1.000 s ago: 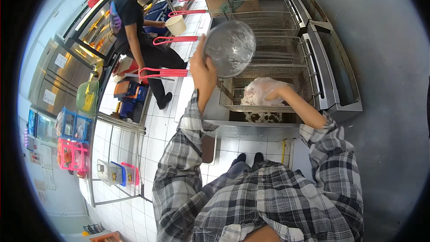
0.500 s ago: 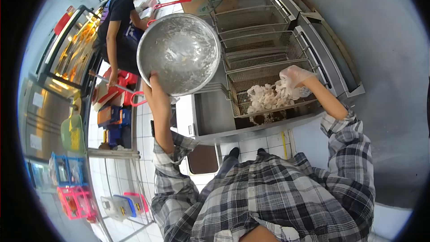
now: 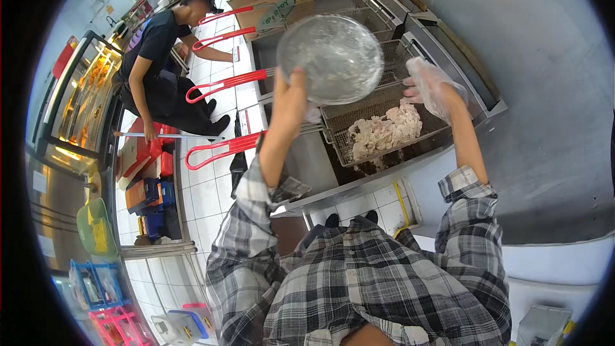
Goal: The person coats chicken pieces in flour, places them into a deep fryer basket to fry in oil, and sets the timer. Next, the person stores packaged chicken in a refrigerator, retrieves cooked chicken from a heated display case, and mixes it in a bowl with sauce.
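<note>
My left hand [image 3: 289,104] grips the near rim of a round metal mixing bowl [image 3: 330,57], tilted over the fryer and dusted with white flour. Flour-coated pieces of food [image 3: 386,131] lie heaped in the nearest wire fry basket [image 3: 332,120]; their kind is not clear. To the right of the heap, my right hand [image 3: 434,90], in a clear plastic glove, hangs above the basket's far end. Its fingers are apart with nothing between them.
More fry baskets [image 3: 392,51] sit in the deep fryer [image 3: 410,154] behind. Their red handles [image 3: 224,148] stick out leftward. A cardboard box [image 3: 272,3] stands at the back. On the left, a co-worker [image 3: 154,57] bends, holding a pole, near a lit food display case [image 3: 90,96].
The bowl has moved right, over the baskets, with my left hand. My right hand has left the coated pieces, rising and opening. The co-worker now bends lower, and the view has shifted.
</note>
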`<move>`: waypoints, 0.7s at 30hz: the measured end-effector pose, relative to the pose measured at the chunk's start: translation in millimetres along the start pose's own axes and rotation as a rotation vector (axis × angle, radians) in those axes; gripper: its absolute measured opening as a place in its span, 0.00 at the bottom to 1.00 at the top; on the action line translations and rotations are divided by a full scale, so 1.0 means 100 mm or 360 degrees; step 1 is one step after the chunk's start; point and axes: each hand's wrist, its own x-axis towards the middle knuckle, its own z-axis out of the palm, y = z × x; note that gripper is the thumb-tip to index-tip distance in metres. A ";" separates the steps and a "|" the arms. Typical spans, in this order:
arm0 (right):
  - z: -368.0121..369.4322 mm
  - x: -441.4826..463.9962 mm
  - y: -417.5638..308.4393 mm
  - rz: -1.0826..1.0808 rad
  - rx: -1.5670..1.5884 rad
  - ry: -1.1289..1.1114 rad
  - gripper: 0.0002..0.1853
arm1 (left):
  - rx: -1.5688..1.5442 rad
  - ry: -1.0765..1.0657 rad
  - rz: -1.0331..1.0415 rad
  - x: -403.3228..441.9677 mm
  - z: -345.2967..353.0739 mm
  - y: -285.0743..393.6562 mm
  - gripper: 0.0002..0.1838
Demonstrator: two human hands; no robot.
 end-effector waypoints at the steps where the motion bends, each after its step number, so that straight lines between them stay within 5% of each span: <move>1: 0.03 0.00 0.00 0.0049 0.0533 -0.0022 0.38 | 0.0023 -0.0038 -0.0030 0.02 0.12 -0.01 0.30; 4: 0.15 -0.09 0.01 -0.0209 0.1582 -0.0423 0.31 | 0.0547 -0.0107 0.0102 0.36 0.33 -0.28 0.38; 5: 0.30 -0.03 0.05 -0.0332 0.1673 -0.0262 0.32 | 0.0803 -0.0118 0.0180 0.45 0.32 -0.36 0.42; 8: 0.52 0.04 0.23 -0.0513 0.1729 0.0088 0.23 | 0.0653 -0.0306 0.0165 0.23 0.40 0.18 0.40; 12: 0.60 -0.21 0.07 -0.0300 0.1897 -0.0009 0.18 | 0.1086 -0.0430 0.0142 0.14 -0.08 0.68 0.37; 15: 0.55 -0.25 0.08 -0.0116 0.1997 0.0131 0.18 | 0.2106 -0.0864 0.0492 0.16 -0.65 0.56 0.40; 18: 0.32 -0.23 0.28 -0.0297 0.2015 0.0146 0.18 | 0.2582 -0.1557 0.0160 0.07 -0.71 0.16 0.35; 21: 0.08 -0.44 0.35 -0.0528 0.1899 0.0260 0.16 | 0.2283 -0.1480 0.0276 0.12 -0.69 -0.10 0.22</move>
